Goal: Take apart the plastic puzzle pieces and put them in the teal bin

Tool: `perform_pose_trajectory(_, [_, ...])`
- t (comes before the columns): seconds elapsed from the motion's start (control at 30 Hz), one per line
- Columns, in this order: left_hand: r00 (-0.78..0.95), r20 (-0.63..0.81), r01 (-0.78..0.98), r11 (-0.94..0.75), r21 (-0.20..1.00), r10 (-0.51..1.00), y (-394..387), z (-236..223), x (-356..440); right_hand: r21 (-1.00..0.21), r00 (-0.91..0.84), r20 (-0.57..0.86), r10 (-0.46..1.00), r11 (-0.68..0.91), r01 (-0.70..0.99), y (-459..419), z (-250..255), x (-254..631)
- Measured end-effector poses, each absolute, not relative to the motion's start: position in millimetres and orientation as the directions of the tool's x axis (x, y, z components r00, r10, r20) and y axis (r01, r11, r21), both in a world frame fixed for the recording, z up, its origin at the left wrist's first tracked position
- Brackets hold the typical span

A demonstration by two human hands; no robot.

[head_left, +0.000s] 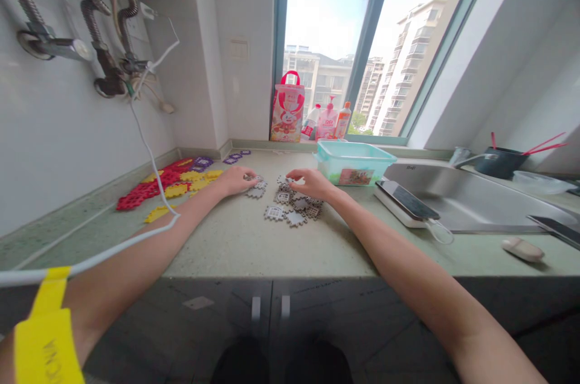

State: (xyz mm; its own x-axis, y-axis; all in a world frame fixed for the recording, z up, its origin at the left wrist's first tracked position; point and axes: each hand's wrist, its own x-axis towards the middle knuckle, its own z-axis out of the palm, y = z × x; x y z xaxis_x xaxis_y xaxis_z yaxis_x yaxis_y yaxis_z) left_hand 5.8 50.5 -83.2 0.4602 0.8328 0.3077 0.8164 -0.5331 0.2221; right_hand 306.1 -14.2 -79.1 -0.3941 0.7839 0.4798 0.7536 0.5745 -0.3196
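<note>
I see my left hand (235, 180) resting palm down on the counter (235, 245), fingers curled on one grey tile (256, 192); whether it is pinched I cannot tell. My right hand (310, 182) is beside it, fingertips drawn together over a loose pile of about eight grey tiles (294, 208) lying just under and in front of it. Left of my left hand lies one red and yellow mat (165, 186). Right of my right hand stands one tub (353, 162), then one phone (406, 200).
</note>
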Motion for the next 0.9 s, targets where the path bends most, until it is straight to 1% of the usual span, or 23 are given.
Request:
perform_pose_trajectory(0.1, [0.412,0.355,0.822,-0.51,0.252,0.839,49,-82,4,-0.31,-0.429,0.521,0.738,0.632,0.71,-14,-80,304])
perform_pose_trajectory(0.17, [0.388,0.392,0.794,-0.519,0.318,0.834,46,-77,2,-0.307,-0.442,0.547,0.711,0.662,0.684,-15,-80,303])
perform_pose_trajectory(0.2, [0.406,0.398,0.756,-0.547,0.359,0.823,45,-74,0,-0.307,-0.446,0.552,0.705,0.669,0.677,-15,-80,303])
perform_pose_trajectory(0.27, [0.508,0.359,0.65,-0.622,0.438,0.783,42,-66,-3,-0.311,-0.446,0.552,0.705,0.67,0.674,-16,-80,303])
perform_pose_trajectory(0.33, [0.626,0.261,0.571,-0.66,0.489,0.735,39,-59,-6,-0.317,-0.439,0.547,0.713,0.662,0.679,-16,-81,303])
perform_pose_trajectory(0.37, [0.667,0.205,0.561,-0.663,0.495,0.717,37,-56,-7,-0.32,-0.436,0.546,0.716,0.659,0.681,-16,-81,303])
perform_pose_trajectory(0.4, [0.69,0.161,0.565,-0.664,0.489,0.706,36,-54,-7,-0.323,-0.434,0.544,0.718,0.657,0.681,-16,-81,303])
perform_pose_trajectory(0.47, [0.71,0.126,0.578,-0.676,0.457,0.693,34,-50,-7,-0.325,-0.435,0.539,0.722,0.654,0.683,-15,-82,303])
perform_pose_trajectory(0.63, [0.712,0.181,0.578,-0.713,0.397,0.678,38,-49,-10,-0.321,-0.439,0.534,0.722,0.654,0.685,-18,-80,301])
perform_pose_trajectory(0.77, [0.725,0.16,0.6,-0.728,0.332,0.67,41,-56,-12,-0.314,-0.436,0.522,0.733,0.64,0.701,-29,-73,293])
perform_pose_trajectory(0.9, [0.741,0.188,0.575,-0.754,0.319,0.644,39,-64,-7,-0.285,-0.488,0.513,0.706,0.677,0.679,-39,-70,280])
